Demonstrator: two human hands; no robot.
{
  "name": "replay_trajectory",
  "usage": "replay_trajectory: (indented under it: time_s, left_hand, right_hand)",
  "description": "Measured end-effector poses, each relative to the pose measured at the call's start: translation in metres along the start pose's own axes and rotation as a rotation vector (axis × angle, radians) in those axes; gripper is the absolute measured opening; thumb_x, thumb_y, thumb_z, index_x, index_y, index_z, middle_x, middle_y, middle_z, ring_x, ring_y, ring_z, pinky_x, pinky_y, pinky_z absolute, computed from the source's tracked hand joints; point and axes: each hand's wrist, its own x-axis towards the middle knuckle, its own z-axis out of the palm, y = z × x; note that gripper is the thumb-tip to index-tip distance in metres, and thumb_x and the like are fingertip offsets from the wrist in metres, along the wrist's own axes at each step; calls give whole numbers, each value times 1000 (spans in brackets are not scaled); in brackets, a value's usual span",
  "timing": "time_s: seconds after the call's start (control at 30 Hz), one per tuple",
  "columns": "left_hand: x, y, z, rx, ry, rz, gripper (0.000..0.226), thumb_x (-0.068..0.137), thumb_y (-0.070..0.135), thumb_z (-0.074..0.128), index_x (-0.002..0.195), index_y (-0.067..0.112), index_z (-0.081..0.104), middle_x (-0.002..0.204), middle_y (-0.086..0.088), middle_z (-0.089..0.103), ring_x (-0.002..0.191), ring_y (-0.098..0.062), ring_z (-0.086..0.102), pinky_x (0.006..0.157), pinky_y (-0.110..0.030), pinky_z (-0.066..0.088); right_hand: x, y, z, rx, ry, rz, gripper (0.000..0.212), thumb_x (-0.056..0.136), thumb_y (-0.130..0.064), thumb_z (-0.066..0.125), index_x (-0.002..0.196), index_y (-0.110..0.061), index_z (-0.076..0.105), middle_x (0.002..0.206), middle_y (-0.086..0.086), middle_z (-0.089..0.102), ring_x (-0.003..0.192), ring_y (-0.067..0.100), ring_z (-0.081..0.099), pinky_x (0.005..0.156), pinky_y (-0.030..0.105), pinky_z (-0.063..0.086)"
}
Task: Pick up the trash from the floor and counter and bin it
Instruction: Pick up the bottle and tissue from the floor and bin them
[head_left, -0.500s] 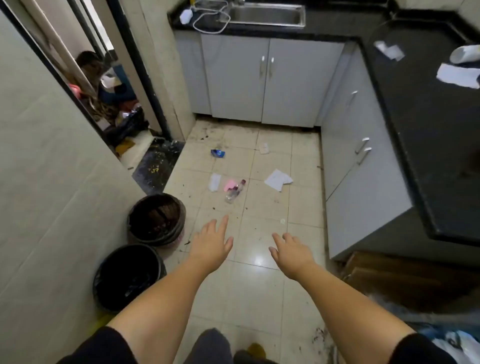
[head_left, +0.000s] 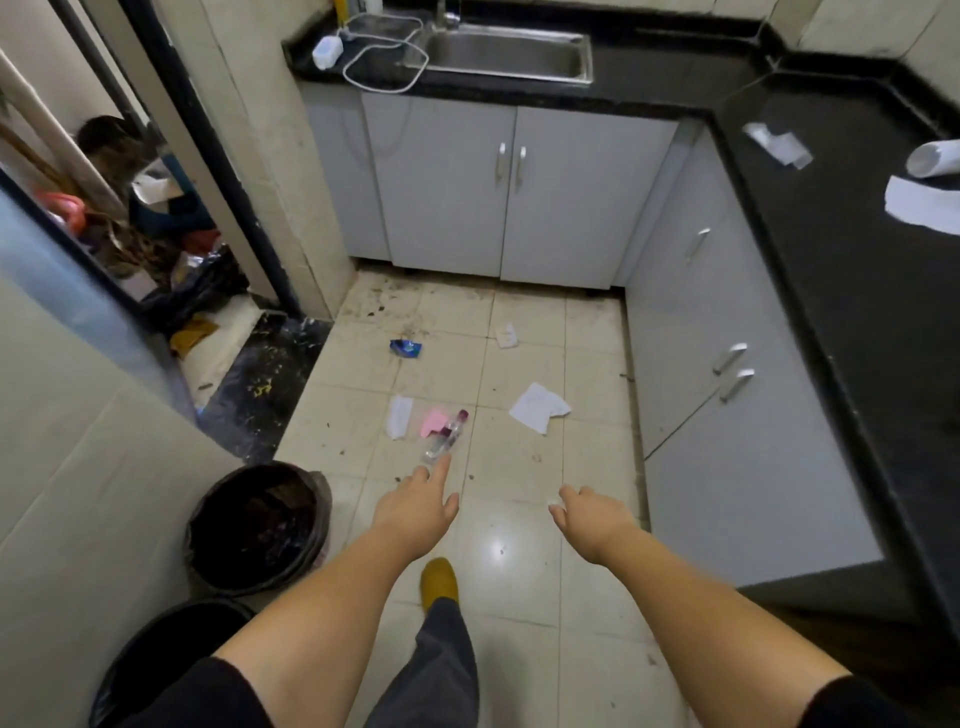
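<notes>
Litter lies on the tiled floor: a clear plastic bottle (head_left: 445, 436) with a dark red cap, a pink scrap (head_left: 432, 422), a white strip (head_left: 399, 415), a white paper sheet (head_left: 537, 406), a blue wrapper (head_left: 405, 348) and a small white scrap (head_left: 506, 335). On the black counter (head_left: 841, 249) lie a folded white paper (head_left: 777, 143), a torn white sheet (head_left: 922, 205) and a white roll (head_left: 933, 158). My left hand (head_left: 418, 506) is open, fingertips just short of the bottle. My right hand (head_left: 589, 517) hangs empty, fingers loosely curled down. Two black-lined bins (head_left: 260, 527) (head_left: 166, 660) stand at the left.
Grey cabinets (head_left: 509, 192) run along the back and right. A steel sink (head_left: 506, 52) and a white charger with cord (head_left: 328, 51) sit on the back counter. A doorway at left opens on cluttered bags (head_left: 197, 291). My foot in a yellow shoe (head_left: 439, 582) is forward.
I have stepped forward; a yellow-shoed foot now shows. My left hand has stretched closer to the bottle. Both hands remain empty.
</notes>
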Motion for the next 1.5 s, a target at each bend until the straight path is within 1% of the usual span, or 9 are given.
replay_trajectory:
  time_s: [0.13,0.27,0.5,0.8,1.03,1.17,1.27,1.37,1.5]
  left_hand:
    - [72,-12,-28,-10,-80,9,59,99,39,31,151,27,6,142,-11,41,118,-29,53,92,-42,48]
    - [137,-25,-46,-16,-131,-15,59,99,38,30,151,27,6,141,-12,41,120,-30,50,94,-44,48]
    - [239,-28,-14,-31,-177,-86,59,99,39,32,151,29,6,144,-12,41,122,-30,51,98,-45,48]
    - [448,-48,170,-132,-120,-167,59,96,35,36,150,26,12,139,-12,46,116,-32,54,93,-46,50]
    - [578,-102,328,-5,-24,-199,61,97,31,39,151,20,11,149,-14,37,125,-31,50,100,-44,46]
    - [614,-140,387,110,102,-324,65,95,34,43,150,18,14,143,-14,38,129,-31,42,107,-43,40]
    - [618,-157,413,111,121,-417,70,93,36,45,151,21,10,147,-14,31,136,-31,33,115,-45,31]
    - [613,-164,427,92,129,-484,73,93,35,47,152,23,5,147,-14,34,134,-30,36,112,-43,33]
    - [612,-161,439,-26,140,-538,80,92,33,52,152,23,-1,135,-14,47,121,-29,49,99,-39,45]
  right_hand:
    - [64,-1,-38,68,-46,48,44,102,-38,22,138,-15,36,129,12,52,108,31,60,87,40,50]
    - [122,-4,-70,103,-67,46,42,102,-37,22,135,-15,37,127,12,52,107,32,59,77,37,45]
    - [238,16,-81,98,-78,0,43,102,-38,23,138,-18,32,126,11,51,103,32,61,80,40,50]
    - [483,72,30,-22,-65,-66,42,102,-38,22,136,-15,33,129,13,48,102,34,61,66,34,41]
    - [670,114,154,-48,9,-51,43,102,-35,27,138,-14,33,132,15,45,107,34,58,76,36,42]
    - [747,131,198,6,58,10,51,99,-29,36,147,-24,21,151,14,24,121,37,48,93,42,44]
    - [775,139,222,110,11,144,69,94,-44,45,149,-32,5,158,15,3,126,41,44,98,45,42]
    - [781,139,236,60,-3,163,71,91,-48,49,148,-32,9,149,18,19,122,42,42,93,45,43]
    - [793,134,238,205,-27,197,61,88,-29,59,140,-18,28,138,23,30,116,42,49,95,44,44]
